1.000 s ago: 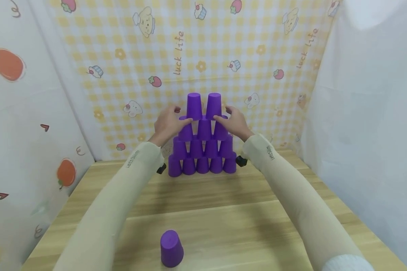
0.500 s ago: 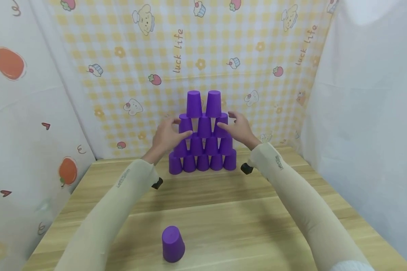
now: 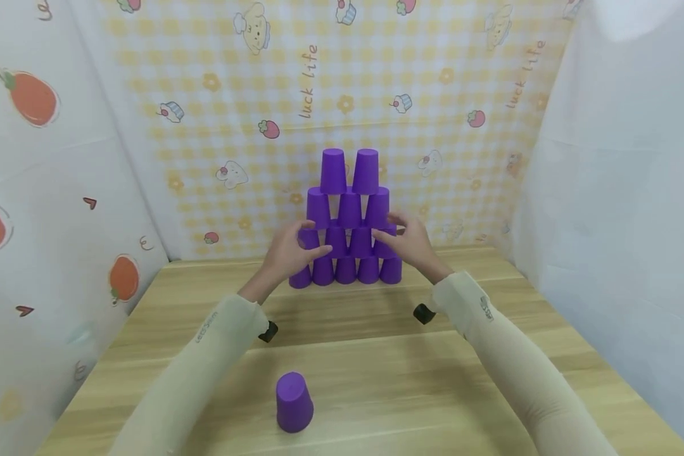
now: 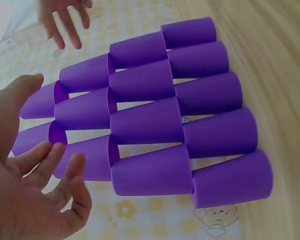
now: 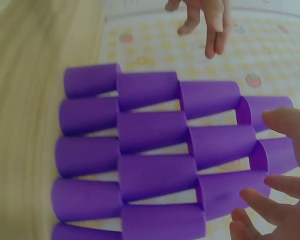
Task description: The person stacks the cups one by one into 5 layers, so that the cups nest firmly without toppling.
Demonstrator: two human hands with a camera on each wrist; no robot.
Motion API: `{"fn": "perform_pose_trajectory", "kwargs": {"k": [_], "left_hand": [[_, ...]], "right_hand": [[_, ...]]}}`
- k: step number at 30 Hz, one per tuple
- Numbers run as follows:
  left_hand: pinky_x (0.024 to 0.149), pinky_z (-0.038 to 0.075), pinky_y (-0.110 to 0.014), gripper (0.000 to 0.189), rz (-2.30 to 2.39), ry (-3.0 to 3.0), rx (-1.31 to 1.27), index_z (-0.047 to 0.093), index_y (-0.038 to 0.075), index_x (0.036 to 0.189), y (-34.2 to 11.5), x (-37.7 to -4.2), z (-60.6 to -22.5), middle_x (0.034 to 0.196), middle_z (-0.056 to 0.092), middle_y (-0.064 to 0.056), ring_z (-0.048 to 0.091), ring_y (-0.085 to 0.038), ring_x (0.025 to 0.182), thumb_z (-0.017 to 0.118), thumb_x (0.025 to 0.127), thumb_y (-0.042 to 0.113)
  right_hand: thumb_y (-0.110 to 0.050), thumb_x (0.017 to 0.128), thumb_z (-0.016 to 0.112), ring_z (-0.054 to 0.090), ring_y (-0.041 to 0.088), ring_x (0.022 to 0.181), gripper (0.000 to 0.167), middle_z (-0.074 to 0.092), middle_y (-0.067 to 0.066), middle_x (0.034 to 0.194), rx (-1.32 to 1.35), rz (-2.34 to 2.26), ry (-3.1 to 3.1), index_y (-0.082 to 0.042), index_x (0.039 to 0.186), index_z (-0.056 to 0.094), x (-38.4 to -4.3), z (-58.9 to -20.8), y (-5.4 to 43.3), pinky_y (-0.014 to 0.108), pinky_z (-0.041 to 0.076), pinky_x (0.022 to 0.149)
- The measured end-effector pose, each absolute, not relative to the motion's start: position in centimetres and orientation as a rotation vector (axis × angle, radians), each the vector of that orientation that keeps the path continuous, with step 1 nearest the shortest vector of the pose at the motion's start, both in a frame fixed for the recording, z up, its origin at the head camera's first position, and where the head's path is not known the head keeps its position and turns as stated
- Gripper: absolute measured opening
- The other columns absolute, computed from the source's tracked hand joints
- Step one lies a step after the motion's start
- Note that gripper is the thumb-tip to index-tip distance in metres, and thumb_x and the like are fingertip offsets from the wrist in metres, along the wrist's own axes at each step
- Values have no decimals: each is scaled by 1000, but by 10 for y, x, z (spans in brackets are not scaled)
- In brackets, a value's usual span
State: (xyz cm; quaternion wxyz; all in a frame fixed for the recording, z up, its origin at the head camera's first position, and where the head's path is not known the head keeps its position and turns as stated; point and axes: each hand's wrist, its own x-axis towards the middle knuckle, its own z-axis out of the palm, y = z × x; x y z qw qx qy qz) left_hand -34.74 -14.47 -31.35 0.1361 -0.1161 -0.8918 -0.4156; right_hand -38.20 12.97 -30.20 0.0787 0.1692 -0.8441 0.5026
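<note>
Upside-down purple cups form a stepped tower (image 3: 349, 210) at the back of the table. Two cups (image 3: 333, 171) stand side by side on its top row, above a row of three and wider rows below. My left hand (image 3: 289, 254) is at the tower's left side, thumb and fingers spread, overlapping the lower rows in the head view. On the right side, my right hand (image 3: 411, 244) is held likewise, fingers parted and nothing gripped. Both wrist views show bare palms, the left hand (image 4: 25, 175) and right hand (image 5: 285, 200), beside the upper cups.
A single purple cup (image 3: 294, 403) stands upside down near the front of the wooden table (image 3: 387, 367). A yellow checked cloth (image 3: 216, 145) hangs right behind the tower. White cloths (image 3: 604, 190) close off both sides.
Both hands have come down along the tower's sides, from beside the top two cups to the lower rows, drawing back a little. The cups keep their places.
</note>
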Motion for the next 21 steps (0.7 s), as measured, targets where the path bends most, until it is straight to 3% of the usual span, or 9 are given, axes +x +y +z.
{"fn": "perform_pose_trajectory", "kwargs": {"k": [3, 7, 17, 21], "left_hand": [[79, 54, -45, 74, -1269, -2587, -354, 53, 5, 138, -146, -344, -323, 129, 59, -19, 61, -36, 102, 80, 82, 45], [75, 57, -41, 75, -1327, -2615, -391, 52, 5, 140, -149, -337, -341, 126, 60, -18, 62, -33, 103, 80, 82, 42], [79, 56, -41, 72, -1413, -2670, -400, 52, 9, 141, -148, -330, -377, 125, 60, -15, 61, -30, 105, 80, 83, 41], [78, 56, -40, 71, -1451, -2687, -421, 51, 10, 142, -143, -330, -385, 123, 61, -18, 62, -29, 103, 80, 83, 37]], "right_hand": [[-34, 89, 74, 54, 43, 122, 70, 53, 20, 141, 515, 1508, -2535, 0, 144, 46, -372, -313, 130, 52, 48, 99], [-30, 89, 75, 57, 41, 117, 64, 58, 19, 136, 539, 1506, -2533, -1, 140, 51, -358, -329, 124, 50, 49, 98], [-26, 88, 77, 62, 30, 107, 55, 64, 11, 129, 681, 1555, -2578, -5, 136, 58, -313, -360, 106, 43, 55, 87], [-26, 88, 76, 62, 27, 108, 52, 65, 10, 128, 754, 1557, -2576, -8, 134, 60, -298, -368, 101, 44, 53, 90]]}}
